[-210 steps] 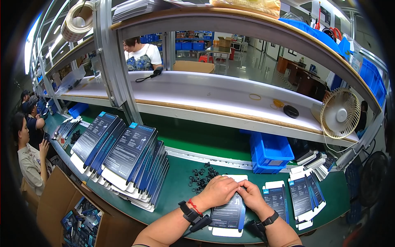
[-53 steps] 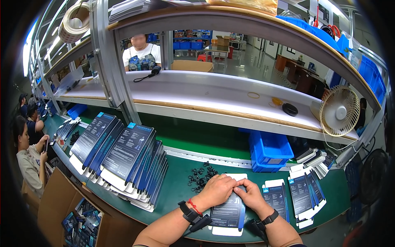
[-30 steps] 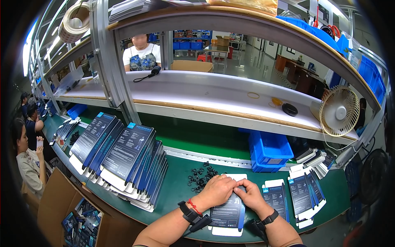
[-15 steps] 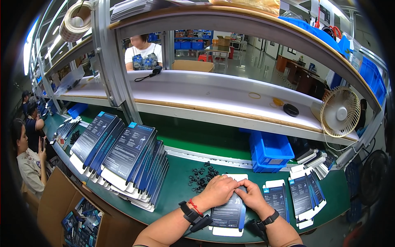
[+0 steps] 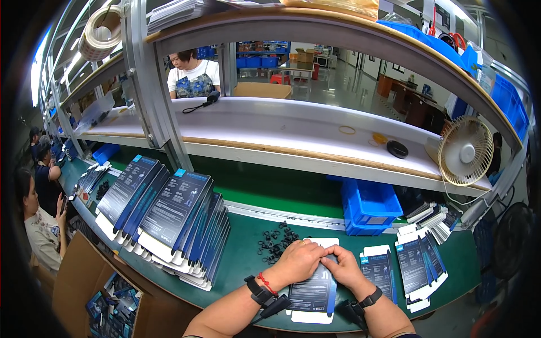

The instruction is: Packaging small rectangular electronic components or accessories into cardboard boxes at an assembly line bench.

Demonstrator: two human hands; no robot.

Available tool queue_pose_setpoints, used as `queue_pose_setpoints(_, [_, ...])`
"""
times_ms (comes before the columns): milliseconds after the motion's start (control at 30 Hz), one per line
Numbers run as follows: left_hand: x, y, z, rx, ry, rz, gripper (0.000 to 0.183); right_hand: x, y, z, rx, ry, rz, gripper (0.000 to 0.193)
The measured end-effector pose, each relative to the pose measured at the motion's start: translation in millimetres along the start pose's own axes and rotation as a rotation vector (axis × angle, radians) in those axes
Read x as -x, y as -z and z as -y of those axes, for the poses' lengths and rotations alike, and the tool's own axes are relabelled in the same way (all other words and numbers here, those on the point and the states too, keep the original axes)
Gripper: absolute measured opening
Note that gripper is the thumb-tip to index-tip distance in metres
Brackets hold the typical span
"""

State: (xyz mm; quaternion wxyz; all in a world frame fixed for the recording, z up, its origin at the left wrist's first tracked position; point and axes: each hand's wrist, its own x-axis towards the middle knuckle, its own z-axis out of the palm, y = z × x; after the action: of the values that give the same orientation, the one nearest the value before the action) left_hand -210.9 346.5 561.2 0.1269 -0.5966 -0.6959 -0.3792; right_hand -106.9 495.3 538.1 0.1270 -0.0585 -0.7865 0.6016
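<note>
A flat dark-blue printed carton (image 5: 313, 296) with white flaps lies on the green table in front of me. Over its upper part my left hand (image 5: 304, 261) and my right hand (image 5: 342, 267) meet, fingertips pinched together. Whatever is between the fingers, if anything, is hidden by them. Just beyond my left hand is a loose pile of small black rings or clips (image 5: 276, 239). Beside my right hand another flat carton (image 5: 376, 273) rests on the table. Both wrists wear black straps with small devices attached.
Tall stacks of flat cartons (image 5: 174, 211) stand at left; more cartons (image 5: 418, 263) fan out at right. Blue bins (image 5: 372, 209) sit under a white shelf (image 5: 293, 129), which holds a fan (image 5: 466, 152). An open cardboard box (image 5: 143, 315) of packages is at lower left. Other people are nearby.
My hands keep the same pinched pose over the carton. Across the shelf, a person's head has lowered; at left, another person's hand with a phone has shifted slightly.
</note>
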Motion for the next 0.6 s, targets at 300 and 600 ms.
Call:
queue_pose_setpoints(300, [-0.6, 1.7, -2.3, 0.001, 0.034, 0.002, 0.006, -1.0, -0.4, -4.5, -0.050, -0.031, -0.026, 0.013])
queue_pose_setpoints(600, [0.1, 0.4, -0.9, 0.007, 0.087, 0.019, 0.011, -1.3, -0.1, -8.1, -0.034, -0.020, -0.032, 0.011])
